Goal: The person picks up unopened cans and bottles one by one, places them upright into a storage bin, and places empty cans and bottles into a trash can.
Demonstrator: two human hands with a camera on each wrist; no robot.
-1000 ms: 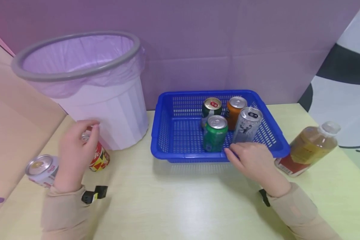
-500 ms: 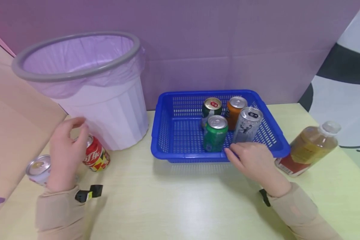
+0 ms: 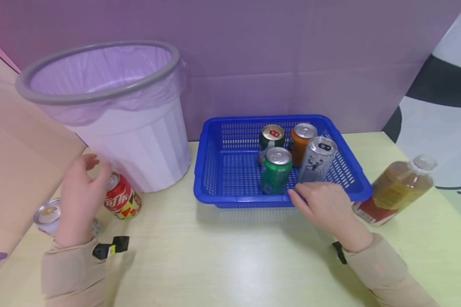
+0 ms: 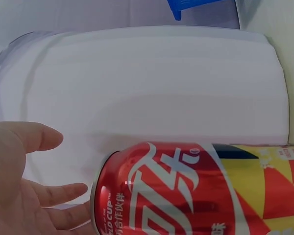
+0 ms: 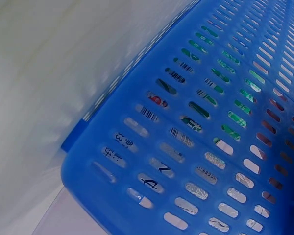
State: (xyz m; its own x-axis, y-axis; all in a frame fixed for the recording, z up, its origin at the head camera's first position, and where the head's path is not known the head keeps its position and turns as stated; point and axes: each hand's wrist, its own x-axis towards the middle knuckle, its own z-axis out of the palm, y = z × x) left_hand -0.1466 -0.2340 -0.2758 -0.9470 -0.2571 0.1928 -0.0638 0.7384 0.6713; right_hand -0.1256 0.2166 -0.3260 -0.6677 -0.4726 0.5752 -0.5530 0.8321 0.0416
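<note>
My left hand (image 3: 80,194) hovers at the left beside an upright red-and-yellow cola can (image 3: 124,199), its thumb and fingers parted. In the left wrist view the fingers (image 4: 63,195) are near the top end of this can, and the hand holds nothing. Partly behind the left hand and forearm stands a whitish can (image 3: 48,217). My right hand (image 3: 324,204) grips the front rim of a blue plastic basket (image 3: 238,199), fingers bent over the edge. Inside the basket are a green can (image 3: 275,177), a dark green can (image 3: 271,140), an orange can (image 3: 299,149) and a silver can (image 3: 315,164).
A white bin (image 3: 146,140) with a grey rim and pale liner stands behind the cola can. To the right of the basket is a bottle of yellowish drink (image 3: 397,192). A purple wall (image 3: 246,55) backs the light wooden table (image 3: 223,260).
My left hand has drawn left from the cola can, and more of the can's label shows. The can stays where it was. My right hand and the basket have not moved.
</note>
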